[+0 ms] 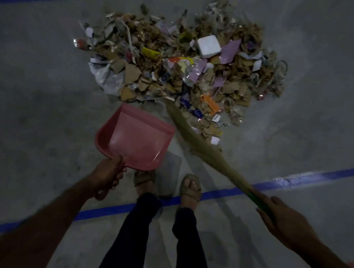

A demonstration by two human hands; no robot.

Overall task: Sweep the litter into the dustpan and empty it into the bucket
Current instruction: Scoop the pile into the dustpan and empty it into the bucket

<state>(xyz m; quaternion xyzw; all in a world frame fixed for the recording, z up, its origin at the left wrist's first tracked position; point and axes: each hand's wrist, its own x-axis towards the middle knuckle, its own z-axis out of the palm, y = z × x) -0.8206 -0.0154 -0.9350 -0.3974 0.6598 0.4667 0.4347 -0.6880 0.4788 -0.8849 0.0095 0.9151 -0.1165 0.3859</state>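
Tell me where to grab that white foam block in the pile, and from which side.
Take the foam block from above, pinching across its two opposite flat side faces. It lies flat on top of the litter with its broad face up and edges exposed, so fingers likely fit down either side.

Dim grey concrete floor [40,72], blue tape lines [230,192] crossing it, low light

Single head-worn view, wide-angle, tilted steeply down at the floor [39,82]. Close over both forearms and feet [190,187]; litter pile [187,61] just ahead, filling the upper frame. No second view to overlap.
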